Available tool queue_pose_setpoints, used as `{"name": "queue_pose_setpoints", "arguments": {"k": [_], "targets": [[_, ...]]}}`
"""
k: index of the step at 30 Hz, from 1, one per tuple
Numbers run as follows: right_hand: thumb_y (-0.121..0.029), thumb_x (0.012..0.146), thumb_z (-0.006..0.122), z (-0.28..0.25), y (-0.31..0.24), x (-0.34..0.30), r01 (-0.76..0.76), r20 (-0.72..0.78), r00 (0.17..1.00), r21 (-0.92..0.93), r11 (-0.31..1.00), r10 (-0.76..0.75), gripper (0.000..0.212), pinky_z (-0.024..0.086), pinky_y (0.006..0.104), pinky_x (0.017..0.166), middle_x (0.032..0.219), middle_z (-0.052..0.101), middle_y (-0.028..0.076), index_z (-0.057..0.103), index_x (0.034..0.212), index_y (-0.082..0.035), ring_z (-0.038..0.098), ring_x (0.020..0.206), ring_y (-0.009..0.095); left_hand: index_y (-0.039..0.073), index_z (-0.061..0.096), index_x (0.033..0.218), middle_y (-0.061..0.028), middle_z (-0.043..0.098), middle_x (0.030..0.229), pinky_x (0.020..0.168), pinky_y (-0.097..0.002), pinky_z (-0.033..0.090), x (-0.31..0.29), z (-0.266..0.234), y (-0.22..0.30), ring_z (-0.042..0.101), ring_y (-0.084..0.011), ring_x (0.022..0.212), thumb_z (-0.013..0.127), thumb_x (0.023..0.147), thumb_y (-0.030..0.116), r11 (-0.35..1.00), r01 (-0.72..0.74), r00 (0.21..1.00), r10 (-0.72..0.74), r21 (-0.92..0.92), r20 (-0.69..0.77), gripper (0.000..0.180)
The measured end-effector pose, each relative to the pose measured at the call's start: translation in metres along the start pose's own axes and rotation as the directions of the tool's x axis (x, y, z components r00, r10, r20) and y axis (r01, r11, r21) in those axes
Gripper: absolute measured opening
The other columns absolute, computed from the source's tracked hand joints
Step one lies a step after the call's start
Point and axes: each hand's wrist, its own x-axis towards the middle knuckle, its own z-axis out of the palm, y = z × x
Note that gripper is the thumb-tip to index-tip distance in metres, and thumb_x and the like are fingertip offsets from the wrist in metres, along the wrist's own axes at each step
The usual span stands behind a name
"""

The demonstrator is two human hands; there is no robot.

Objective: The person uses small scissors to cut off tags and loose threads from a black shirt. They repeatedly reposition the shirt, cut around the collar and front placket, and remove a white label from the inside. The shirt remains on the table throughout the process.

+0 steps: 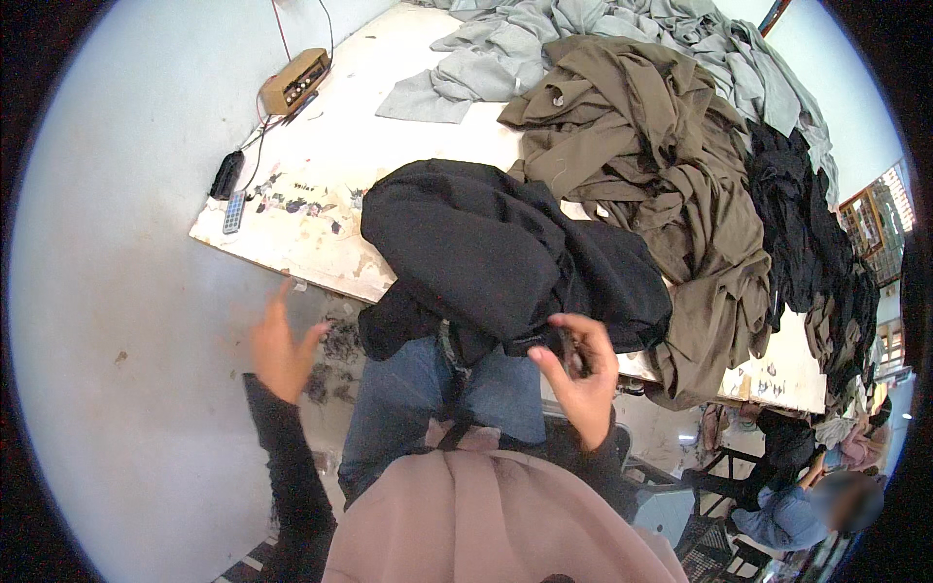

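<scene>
A bundled black garment point(466, 233) lies on the near edge of the white table, part of it hanging over my lap. My right hand point(588, 389) is at the garment's near edge, with thumb and forefinger curved at the dark cloth. Its other fingers are curled around something dark and small that I cannot make out. Away from the cloth, my left hand point(282, 355) is raised to the left of my knees, past the table's edge. Its fingers are apart and it holds nothing.
Brown cloth point(632, 126) is heaped right of the garment, with grey cloth point(486, 63) behind and more black cloth point(792, 214) farther right. On the table point(335, 262), a remote control point(234, 211) and a small box-shaped device point(294, 82) stand by the wall. A person point(792, 510) sits at lower right.
</scene>
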Motion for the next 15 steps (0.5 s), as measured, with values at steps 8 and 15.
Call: {"name": "queue_pose_setpoints", "arguments": {"k": [8, 15], "targets": [[-0.004, 0.088, 0.072, 0.006, -0.002, 0.028, -0.083, 0.013, 0.997, 0.194, 0.977, 0.082, 0.010, 0.042, 0.0247, 0.063, 0.076, 0.064, 0.005, 0.064, 0.085, 0.002, 0.055, 0.069, 0.008, 0.002, 0.056, 0.126, -0.0101, 0.071, 0.111, 0.091, -0.0301, 0.050, 0.002, 0.037, 0.156, 0.069, -0.0179, 0.096, 0.078, 0.084, 0.008, 0.558, -0.161, 0.840, 0.511, -0.814, 0.184, 0.048], [-0.003, 0.063, 0.070, -0.015, -0.032, 0.032, 0.342, -0.119, 0.893, -0.447, 0.826, -0.434, 0.033, 0.038, 0.0352, 0.055, 0.068, 0.054, 0.007, 0.070, 0.095, -0.008, 0.052, 0.056, 0.025, 0.006, 0.034, 0.140, -0.0067, 0.072, 0.093, 0.085, -0.0254, 0.049, 0.018, 0.052, 0.172, 0.067, -0.0115, 0.090, 0.075, 0.086, 0.000, 0.223, 0.307, 0.801, 0.464, -0.925, 0.378, 0.068]]}}
